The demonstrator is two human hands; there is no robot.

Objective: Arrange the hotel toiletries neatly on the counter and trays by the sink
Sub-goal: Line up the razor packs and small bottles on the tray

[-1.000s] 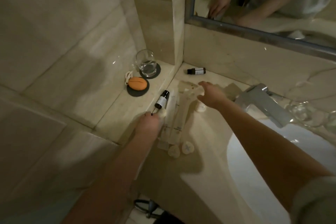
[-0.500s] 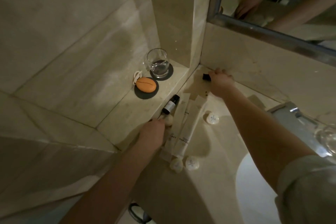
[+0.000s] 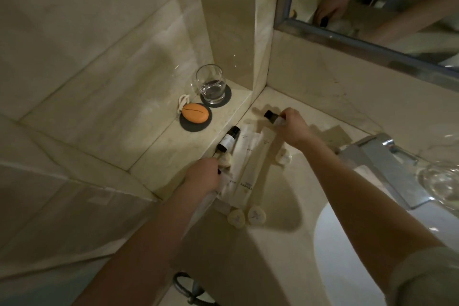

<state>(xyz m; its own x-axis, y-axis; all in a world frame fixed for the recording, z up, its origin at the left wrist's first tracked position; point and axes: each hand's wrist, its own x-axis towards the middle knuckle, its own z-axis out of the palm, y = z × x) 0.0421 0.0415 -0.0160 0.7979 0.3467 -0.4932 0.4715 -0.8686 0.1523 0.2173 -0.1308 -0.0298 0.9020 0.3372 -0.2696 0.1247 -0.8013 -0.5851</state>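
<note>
My right hand (image 3: 290, 126) grips a small dark bottle (image 3: 272, 117) with a white label, lifted just above the marble counter (image 3: 298, 206) near the back corner. My left hand (image 3: 205, 176) rests on a small round white item (image 3: 226, 159) at the counter's left edge. A second dark bottle (image 3: 228, 138) lies on its side beside it. Long white sachets (image 3: 248, 164) lie side by side between my hands. Two round white caps (image 3: 246, 216) sit at their near end, and another round one (image 3: 283, 156) lies under my right wrist.
On the raised ledge at left stand a glass of water (image 3: 211, 84) on a dark coaster and an orange soap (image 3: 195, 113) on another coaster. A chrome tap (image 3: 387, 169) and white basin (image 3: 347, 243) are at right, with a mirror (image 3: 372, 2) above.
My right hand closed on the small bottle by the back wall and drew it back toward the sachets. My left hand stayed at the counter's left edge.
</note>
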